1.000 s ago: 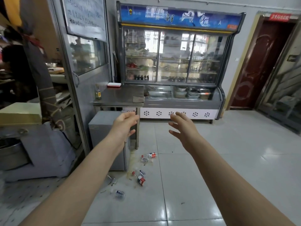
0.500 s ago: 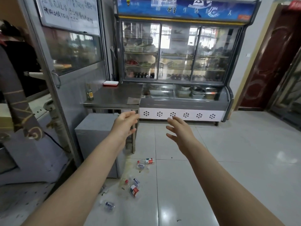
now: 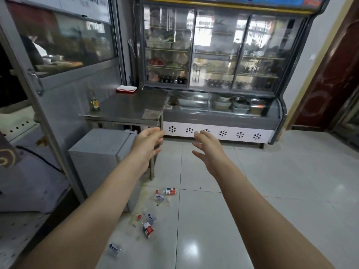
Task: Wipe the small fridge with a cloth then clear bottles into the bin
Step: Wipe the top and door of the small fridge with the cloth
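Two hands: left hand (image 3: 147,144), right hand (image 3: 208,150). Five floor bottles (image 3: 170,191). One small fridge (image 3: 101,152). One cloth (image 3: 152,113). One steel table (image 3: 126,105).

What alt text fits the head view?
A left hand and right hand reach forward, empty, fingers relaxed, toward a small grey fridge by a steel table. A cloth lies on the table's near corner; plastic bottles litter the tiled floor beside the fridge, before a glass-door display cooler.

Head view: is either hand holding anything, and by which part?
Nothing is held. The left hand and the right hand both reach forward in the air, fingers relaxed and empty. The bottles lie on the floor.
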Tool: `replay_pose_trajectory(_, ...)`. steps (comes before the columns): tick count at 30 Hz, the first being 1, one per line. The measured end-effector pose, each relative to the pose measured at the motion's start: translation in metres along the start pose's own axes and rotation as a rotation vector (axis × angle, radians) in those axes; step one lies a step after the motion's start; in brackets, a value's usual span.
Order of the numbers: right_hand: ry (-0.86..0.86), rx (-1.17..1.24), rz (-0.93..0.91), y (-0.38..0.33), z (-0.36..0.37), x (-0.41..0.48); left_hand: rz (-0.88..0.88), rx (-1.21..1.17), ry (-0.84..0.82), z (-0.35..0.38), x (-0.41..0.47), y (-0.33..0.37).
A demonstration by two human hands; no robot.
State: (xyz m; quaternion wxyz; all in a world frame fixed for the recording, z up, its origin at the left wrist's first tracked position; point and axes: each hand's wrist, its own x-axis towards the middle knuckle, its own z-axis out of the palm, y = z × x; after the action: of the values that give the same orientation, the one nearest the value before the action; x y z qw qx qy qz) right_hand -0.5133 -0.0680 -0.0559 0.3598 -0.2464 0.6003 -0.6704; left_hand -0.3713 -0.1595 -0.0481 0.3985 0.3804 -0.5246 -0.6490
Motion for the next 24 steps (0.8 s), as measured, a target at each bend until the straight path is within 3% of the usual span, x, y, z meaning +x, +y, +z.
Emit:
replay_pose_trajectory(14, 0.036, -0.041, 0.04, -0.003, -0.003, 0.235, -0.017, -0.041, 0.012, 0.058, 0.223, -0.009)
replay_pose_trajectory(24, -0.027, -0.05, 0.056, -0.015, 0.004, 0.374, -0.027, -0.018, 0.042, 0.098, 0.342, -0.005)
